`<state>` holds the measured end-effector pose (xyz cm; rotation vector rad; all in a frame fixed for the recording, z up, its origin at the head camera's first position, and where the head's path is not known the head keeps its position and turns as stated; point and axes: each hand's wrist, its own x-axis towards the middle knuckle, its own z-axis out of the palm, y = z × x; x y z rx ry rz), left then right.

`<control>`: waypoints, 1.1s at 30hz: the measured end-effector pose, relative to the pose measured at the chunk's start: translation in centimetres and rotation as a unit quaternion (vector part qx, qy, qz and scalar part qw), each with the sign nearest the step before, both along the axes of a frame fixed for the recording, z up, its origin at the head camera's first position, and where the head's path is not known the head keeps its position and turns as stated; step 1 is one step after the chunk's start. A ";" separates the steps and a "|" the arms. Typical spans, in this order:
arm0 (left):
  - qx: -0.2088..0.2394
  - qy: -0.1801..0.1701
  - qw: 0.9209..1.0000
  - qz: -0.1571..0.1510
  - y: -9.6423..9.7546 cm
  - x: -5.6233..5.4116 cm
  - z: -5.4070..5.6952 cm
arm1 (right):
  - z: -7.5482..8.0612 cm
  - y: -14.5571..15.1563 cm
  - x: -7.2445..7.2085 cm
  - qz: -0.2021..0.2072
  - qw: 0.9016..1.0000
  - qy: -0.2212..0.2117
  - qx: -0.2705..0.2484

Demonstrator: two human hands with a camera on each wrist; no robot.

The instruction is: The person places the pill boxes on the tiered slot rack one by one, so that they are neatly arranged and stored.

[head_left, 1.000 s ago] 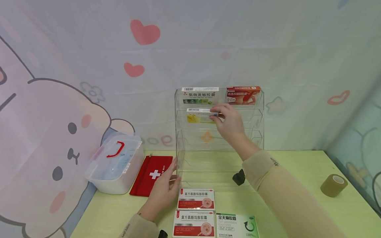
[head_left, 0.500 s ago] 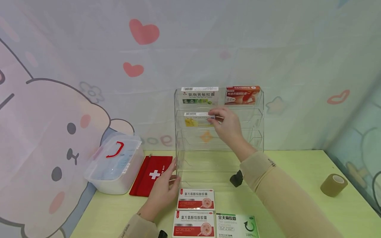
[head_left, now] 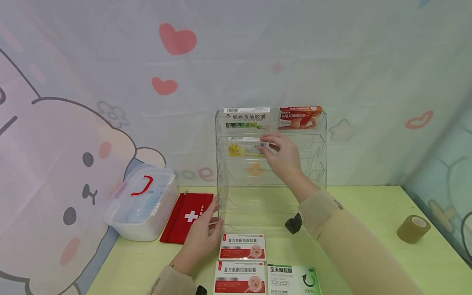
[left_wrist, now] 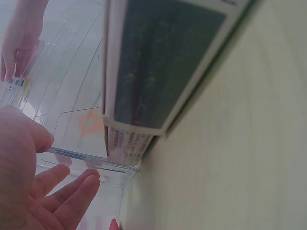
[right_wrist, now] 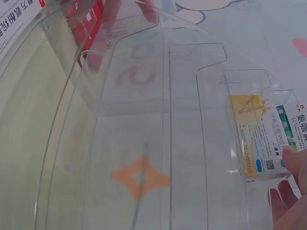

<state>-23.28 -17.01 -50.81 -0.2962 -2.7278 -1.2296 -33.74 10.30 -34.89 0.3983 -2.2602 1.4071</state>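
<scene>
A clear tiered display rack point(head_left: 273, 200) stands upright on the table. My right hand point(head_left: 283, 155) pinches the right end of a white and yellow medicine box point(head_left: 241, 148) at the rack's second tier from the top. In the right wrist view this medicine box point(right_wrist: 256, 134) sits behind the tier's clear front. Low on the rack's left side, my left hand point(head_left: 202, 234) holds the side panel, thumb on one face and fingers on the other, as the left wrist view shows. On the top tier are a white and green medicine box point(head_left: 247, 119) and a red one point(head_left: 300, 118).
Two red and white medicine boxes point(head_left: 242, 246) and a white and green capsule box point(head_left: 293, 280) lie before the rack. Left of it are a red first aid pouch point(head_left: 184, 217) and a lidded plastic case point(head_left: 141, 205). A brown bandage roll point(head_left: 413, 229) stands far right.
My right hand has come down a little with the white and yellow box, from above the second tier into it. More of the box's yellow front now shows. The left hand stays put.
</scene>
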 end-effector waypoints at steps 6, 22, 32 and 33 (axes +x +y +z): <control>0.006 0.000 1.000 0.000 0.0 -0.1 -0.1 | -1.0 0.9 0.8 0.001 0.999 0.040 -0.019; 0.005 -0.007 1.000 0.008 0.0 0.0 -0.2 | -5.0 3.7 6.4 0.033 0.994 0.087 0.062; 0.010 -0.014 1.000 0.007 0.0 0.0 -0.1 | -9.0 6.8 11.2 0.077 0.982 0.126 0.121; 0.010 -0.014 1.000 0.008 0.0 0.1 -0.2 | -9.3 7.1 11.7 0.082 0.981 0.121 0.130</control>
